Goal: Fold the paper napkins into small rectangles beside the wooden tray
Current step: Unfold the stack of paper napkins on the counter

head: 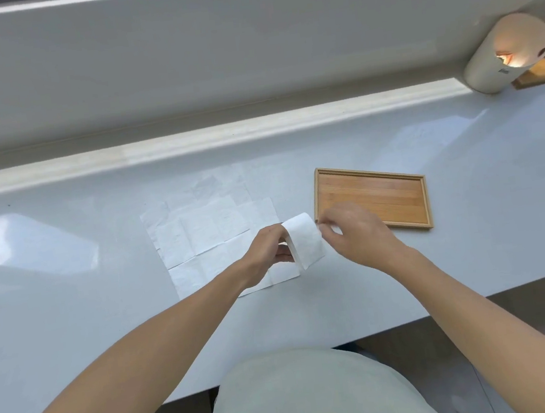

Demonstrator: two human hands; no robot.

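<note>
A white paper napkin [305, 243], folded into a narrow strip, arches over between my two hands just above the counter. My left hand [268, 252] pinches its left edge from underneath. My right hand [355, 230] holds its right edge with the fingertips. Several unfolded white napkins [206, 234] lie spread flat and overlapping on the counter to the left and behind my hands. The wooden tray [370, 199] sits flat just right of the napkins, its near left corner partly behind my right hand, with nothing in it.
A pale glossy countertop [71, 297] runs left to right, with its front edge close to my body. A white cylindrical lamp [505, 57] lies at the far right by a wooden block [534, 74]. A raised ledge [189, 141] runs along the back.
</note>
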